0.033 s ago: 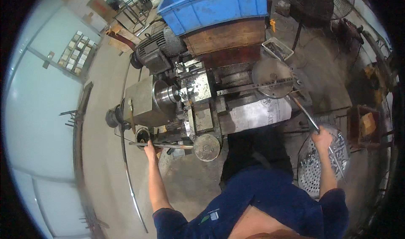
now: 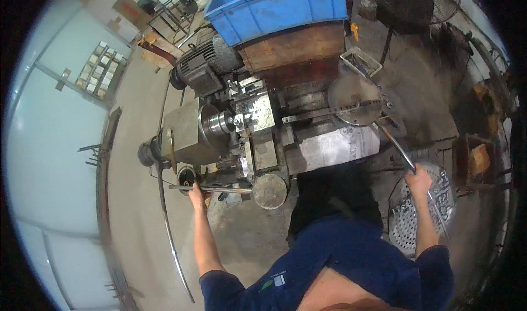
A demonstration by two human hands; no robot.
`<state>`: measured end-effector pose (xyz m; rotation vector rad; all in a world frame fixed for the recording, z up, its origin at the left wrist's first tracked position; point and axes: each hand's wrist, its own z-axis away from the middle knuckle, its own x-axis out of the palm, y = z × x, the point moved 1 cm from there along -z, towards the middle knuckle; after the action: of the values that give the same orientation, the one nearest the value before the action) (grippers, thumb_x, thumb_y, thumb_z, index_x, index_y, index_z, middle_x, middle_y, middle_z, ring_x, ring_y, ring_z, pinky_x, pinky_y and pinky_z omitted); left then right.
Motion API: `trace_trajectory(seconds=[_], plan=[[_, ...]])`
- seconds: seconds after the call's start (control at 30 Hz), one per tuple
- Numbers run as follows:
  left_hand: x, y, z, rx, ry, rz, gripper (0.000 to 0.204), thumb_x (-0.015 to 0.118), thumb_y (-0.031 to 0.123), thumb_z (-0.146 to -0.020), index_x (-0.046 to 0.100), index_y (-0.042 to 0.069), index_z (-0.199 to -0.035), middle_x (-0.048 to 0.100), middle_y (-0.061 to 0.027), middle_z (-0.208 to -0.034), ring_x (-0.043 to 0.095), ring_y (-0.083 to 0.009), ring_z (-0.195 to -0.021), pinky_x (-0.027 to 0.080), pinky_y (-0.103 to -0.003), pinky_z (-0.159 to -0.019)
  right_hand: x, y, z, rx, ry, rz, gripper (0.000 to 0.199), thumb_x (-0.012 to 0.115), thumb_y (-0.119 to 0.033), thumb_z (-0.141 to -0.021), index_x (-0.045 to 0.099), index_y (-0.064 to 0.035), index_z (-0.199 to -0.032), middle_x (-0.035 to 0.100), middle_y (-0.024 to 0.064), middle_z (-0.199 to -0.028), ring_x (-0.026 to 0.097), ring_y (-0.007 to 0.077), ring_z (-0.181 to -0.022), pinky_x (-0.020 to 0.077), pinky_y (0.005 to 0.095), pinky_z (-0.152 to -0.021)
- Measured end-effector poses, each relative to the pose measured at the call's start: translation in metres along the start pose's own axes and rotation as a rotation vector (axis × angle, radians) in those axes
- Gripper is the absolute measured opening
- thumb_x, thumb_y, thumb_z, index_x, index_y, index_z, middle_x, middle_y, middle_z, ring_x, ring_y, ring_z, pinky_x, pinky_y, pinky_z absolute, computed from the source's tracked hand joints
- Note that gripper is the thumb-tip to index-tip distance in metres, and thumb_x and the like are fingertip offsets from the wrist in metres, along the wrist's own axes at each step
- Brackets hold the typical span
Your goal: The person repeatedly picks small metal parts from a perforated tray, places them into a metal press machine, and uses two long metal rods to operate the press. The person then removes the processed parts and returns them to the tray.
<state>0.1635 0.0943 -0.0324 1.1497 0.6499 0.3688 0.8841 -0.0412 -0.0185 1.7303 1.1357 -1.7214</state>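
I stand at a grey metal lathe [image 2: 258,141] with a shiny chuck [image 2: 218,122]. My left hand [image 2: 195,193] is closed on a thin horizontal steel bar [image 2: 230,190] at the machine's front left, next to a small black round part [image 2: 186,175]. My right hand [image 2: 418,180] grips a long thin steel rod [image 2: 396,147] that slants from a round metal disc [image 2: 354,100] down past my wrist. A round handwheel [image 2: 269,191] sits between my hands.
A blue plastic crate [image 2: 280,6] rests on a wooden box behind the lathe. A motor [image 2: 206,64] is at the back left. A perforated round metal basket [image 2: 433,212] lies under my right arm. A long curved rod [image 2: 167,228] lies on the concrete floor.
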Motion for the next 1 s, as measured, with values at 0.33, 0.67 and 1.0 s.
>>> trace_trajectory(seconds=[0.33, 0.67, 1.0], plan=[[-0.001, -0.002, -0.004, 0.015, -0.059, -0.020, 0.039, 0.046, 0.030, -0.083, 0.049, -0.007, -0.072, 0.056, -0.0166, -0.059, 0.058, -0.0264, -0.042, 0.051, -0.033, -0.037, -0.007, -0.012, 0.017, 0.063, -0.105, -0.031, 0.039, 0.057, -0.026, -0.059, 0.059, -0.0085, -0.094, 0.059, 0.0215, -0.074, 0.057, 0.0385, -0.074, 0.0436, 0.0462, -0.066], [-0.003, -0.001, -0.003, -0.028, -0.035, -0.084, 0.041, 0.047, 0.036, -0.085, 0.050, -0.005, -0.082, 0.053, -0.0108, -0.061, 0.057, -0.0225, -0.045, 0.048, -0.032, -0.037, 0.031, 0.067, -0.120, -0.339, 0.236, 0.327, 0.040, 0.060, -0.023, -0.060, 0.055, -0.0087, -0.097, 0.058, 0.0107, -0.082, 0.057, 0.0301, -0.074, 0.0461, 0.0418, -0.061], [-0.030, -0.031, 0.003, 0.014, -0.116, 0.026, 0.046, 0.052, 0.039, -0.083, 0.051, -0.004, -0.098, 0.061, -0.0144, -0.078, 0.061, -0.0214, -0.065, 0.049, -0.032, -0.054, 0.052, -0.056, -0.124, -0.407, 0.277, -0.058, 0.072, 0.067, -0.013, -0.054, 0.042, -0.0032, -0.121, 0.040, 0.0172, -0.127, 0.036, 0.0328, -0.118, 0.0267, 0.0428, -0.100]])
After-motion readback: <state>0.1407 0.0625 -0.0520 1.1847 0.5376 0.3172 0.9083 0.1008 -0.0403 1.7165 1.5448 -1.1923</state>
